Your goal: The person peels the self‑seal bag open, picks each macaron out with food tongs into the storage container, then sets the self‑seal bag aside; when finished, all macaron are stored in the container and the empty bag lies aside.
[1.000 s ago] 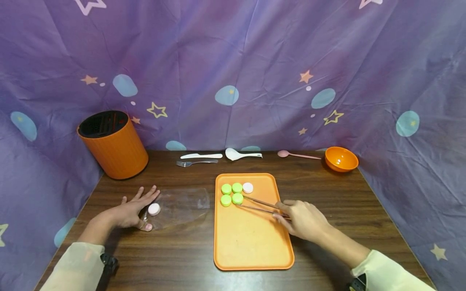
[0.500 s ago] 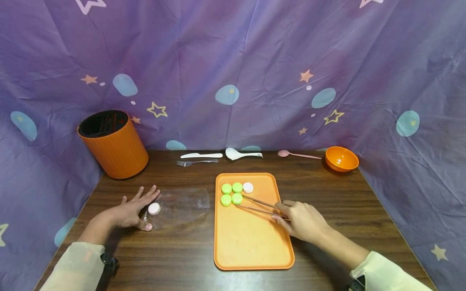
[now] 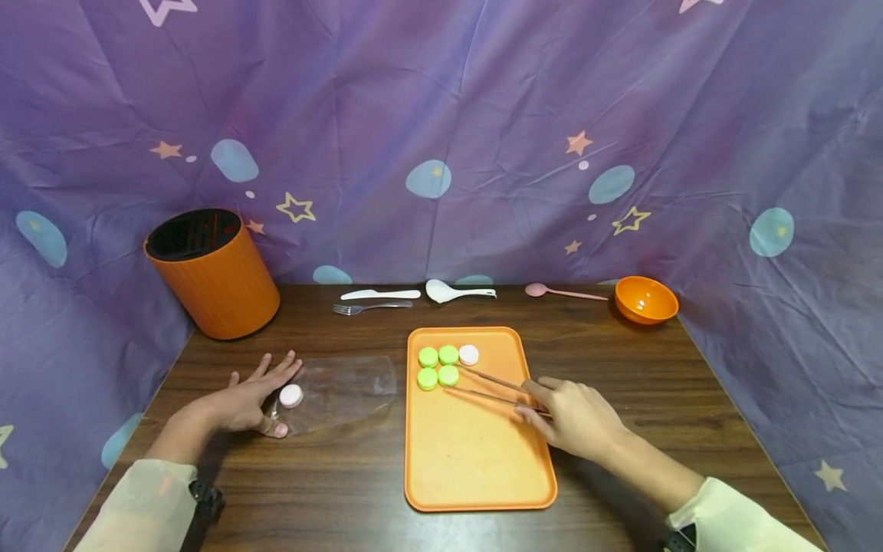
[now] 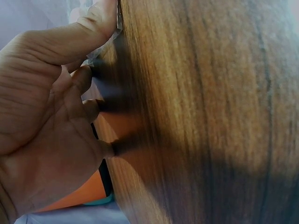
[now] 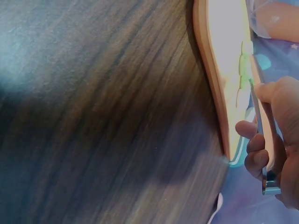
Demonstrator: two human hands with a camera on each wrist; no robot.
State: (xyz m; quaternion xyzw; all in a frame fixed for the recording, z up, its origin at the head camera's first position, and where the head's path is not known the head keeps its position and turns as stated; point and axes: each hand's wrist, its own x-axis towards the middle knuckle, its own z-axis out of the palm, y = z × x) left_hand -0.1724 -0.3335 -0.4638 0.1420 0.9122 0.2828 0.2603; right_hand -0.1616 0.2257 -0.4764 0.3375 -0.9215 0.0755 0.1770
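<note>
My right hand (image 3: 576, 418) grips metal tongs (image 3: 493, 397) over the orange tray (image 3: 476, 468). The tong tips stand apart beside the front right green macaron (image 3: 448, 376); whether they touch it I cannot tell. Three other green macarons (image 3: 428, 357) and a white macaron (image 3: 469, 354) sit near it at the tray's far left. With fingers spread, my left hand (image 3: 251, 400) rests against the left end of a clear plastic container (image 3: 352, 387). One white macaron (image 3: 291, 395) lies in that end. The right wrist view shows the tongs' hinged end (image 5: 271, 187) by my palm.
An orange cylindrical block (image 3: 221, 284) with a black slotted top stands at the back left. Along the back lie a white knife (image 3: 381, 294), a fork (image 3: 372, 307), a white ladle (image 3: 458, 292) and a pink spoon (image 3: 566, 293). An orange bowl (image 3: 646, 300) stands at the back right.
The tong tips have spread slightly wider beside the front right green macaron. My left hand has stayed in place at the container. The head view has shifted slightly.
</note>
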